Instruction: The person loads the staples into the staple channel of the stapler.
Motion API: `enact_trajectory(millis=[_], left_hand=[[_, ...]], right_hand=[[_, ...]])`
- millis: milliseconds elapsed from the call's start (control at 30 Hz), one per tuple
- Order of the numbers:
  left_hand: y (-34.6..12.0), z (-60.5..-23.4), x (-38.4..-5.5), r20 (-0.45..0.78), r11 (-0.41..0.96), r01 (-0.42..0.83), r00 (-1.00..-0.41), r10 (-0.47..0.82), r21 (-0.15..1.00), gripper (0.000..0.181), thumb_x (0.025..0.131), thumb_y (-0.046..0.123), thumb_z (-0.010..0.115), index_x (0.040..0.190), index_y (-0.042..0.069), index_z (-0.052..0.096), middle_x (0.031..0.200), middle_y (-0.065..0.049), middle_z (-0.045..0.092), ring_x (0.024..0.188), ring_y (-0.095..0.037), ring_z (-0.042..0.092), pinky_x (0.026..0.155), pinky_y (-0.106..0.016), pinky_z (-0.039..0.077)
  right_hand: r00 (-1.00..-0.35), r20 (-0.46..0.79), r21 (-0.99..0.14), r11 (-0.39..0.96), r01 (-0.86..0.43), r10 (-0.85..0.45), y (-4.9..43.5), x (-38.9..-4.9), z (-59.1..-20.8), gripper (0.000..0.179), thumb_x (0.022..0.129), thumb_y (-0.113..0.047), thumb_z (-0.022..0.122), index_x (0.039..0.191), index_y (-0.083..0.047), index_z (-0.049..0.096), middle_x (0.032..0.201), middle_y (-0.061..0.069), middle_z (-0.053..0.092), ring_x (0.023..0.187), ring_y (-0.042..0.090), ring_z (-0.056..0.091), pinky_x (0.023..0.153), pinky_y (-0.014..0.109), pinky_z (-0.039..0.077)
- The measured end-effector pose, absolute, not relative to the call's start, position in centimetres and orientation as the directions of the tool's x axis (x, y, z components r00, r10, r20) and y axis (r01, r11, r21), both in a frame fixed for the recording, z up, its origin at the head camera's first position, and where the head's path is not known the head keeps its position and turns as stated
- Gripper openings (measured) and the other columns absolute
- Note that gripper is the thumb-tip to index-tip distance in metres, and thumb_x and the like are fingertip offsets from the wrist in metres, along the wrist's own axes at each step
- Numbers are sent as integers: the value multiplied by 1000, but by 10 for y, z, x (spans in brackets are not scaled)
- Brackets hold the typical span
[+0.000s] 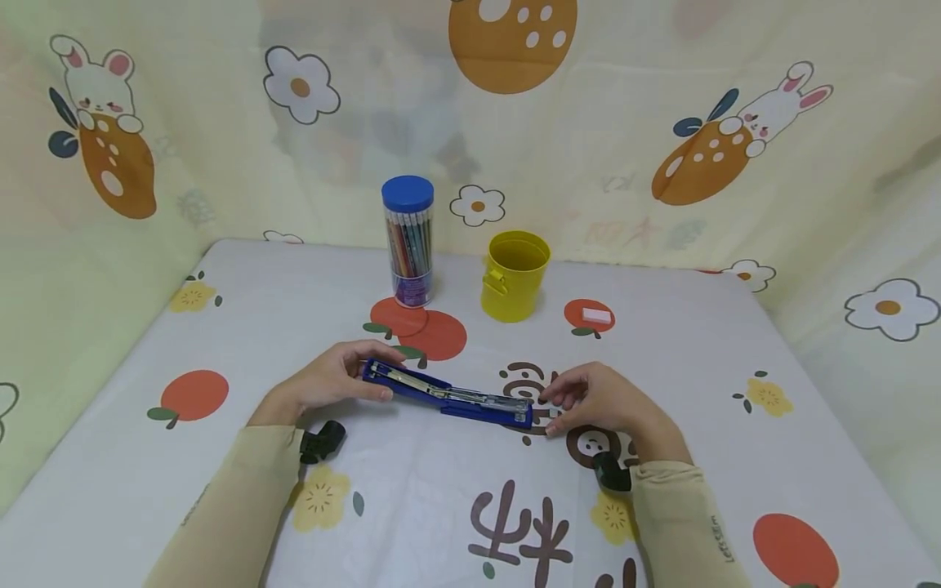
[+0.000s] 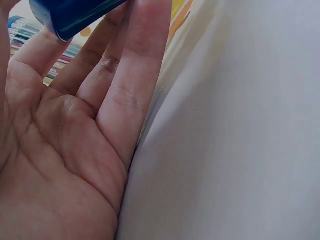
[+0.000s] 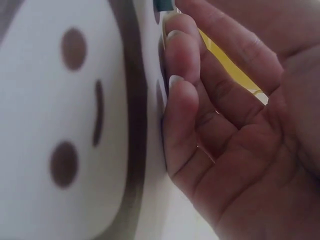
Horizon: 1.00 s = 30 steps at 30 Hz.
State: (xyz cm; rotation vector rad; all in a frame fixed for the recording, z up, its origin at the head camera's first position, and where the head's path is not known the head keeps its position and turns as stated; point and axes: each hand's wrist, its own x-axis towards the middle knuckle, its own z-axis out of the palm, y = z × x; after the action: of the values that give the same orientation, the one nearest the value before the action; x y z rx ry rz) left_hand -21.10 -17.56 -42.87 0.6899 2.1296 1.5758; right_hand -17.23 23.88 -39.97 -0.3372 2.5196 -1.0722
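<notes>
A blue stapler (image 1: 448, 394), folded open with its metal channel showing, lies across the middle in the head view. My left hand (image 1: 338, 380) grips its left end between thumb and fingers. In the left wrist view the stapler's blue end (image 2: 75, 15) shows at the fingertips. My right hand (image 1: 606, 400) is beside the stapler's right end, fingers loosely bent, with a gap between thumb and index finger. A small silvery piece (image 1: 554, 413) shows in that gap. In the right wrist view the curled fingers (image 3: 182, 105) are close against the tablecloth.
Behind the stapler stand a clear tube of pencils (image 1: 409, 245) with a blue lid and a yellow bucket (image 1: 515, 282). A small pink-and-white eraser (image 1: 596, 315) lies to the bucket's right. The printed tablecloth (image 1: 412, 506) meets a patterned curtain (image 1: 603, 147) at the back.
</notes>
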Motion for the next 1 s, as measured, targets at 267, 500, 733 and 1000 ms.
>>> enact_trajectory(millis=[267,500,733,1000], left_hand=[[-176,-429,-212,-39,237,126,-808,588,963,52,83,11,84,129,-1,63,119,-10,67,99,-28,57,79,-28,45],[-174,-428,-213,-40,243,128,-809,586,962,51,83,11,84,129,-1,63,119,-10,66,98,-28,56,76,-27,45],[-175,-429,-212,-33,214,117,-807,590,970,48,84,9,83,127,-1,64,119,-12,66,96,-26,58,76,-26,47],[-176,-428,-211,-34,227,122,-813,581,966,44,83,11,83,123,3,67,117,-12,67,90,-24,57,73,-26,45]], right_hand=[[-906,-241,-715,694,-77,-349,240,-172,-400,32,68,-20,95,96,-16,80,84,1,66,82,22,57,72,33,50],[-910,-244,-710,701,-69,-336,244,-171,-399,28,70,-21,94,94,-15,80,80,1,66,78,21,57,70,34,50],[-912,-245,-707,705,-63,-328,244,-171,-399,20,73,-21,92,89,-16,80,74,2,65,72,21,57,68,35,49],[-913,-255,-702,710,-50,-317,241,-169,-397,15,76,-20,90,87,-16,81,71,2,66,68,20,58,66,36,49]])
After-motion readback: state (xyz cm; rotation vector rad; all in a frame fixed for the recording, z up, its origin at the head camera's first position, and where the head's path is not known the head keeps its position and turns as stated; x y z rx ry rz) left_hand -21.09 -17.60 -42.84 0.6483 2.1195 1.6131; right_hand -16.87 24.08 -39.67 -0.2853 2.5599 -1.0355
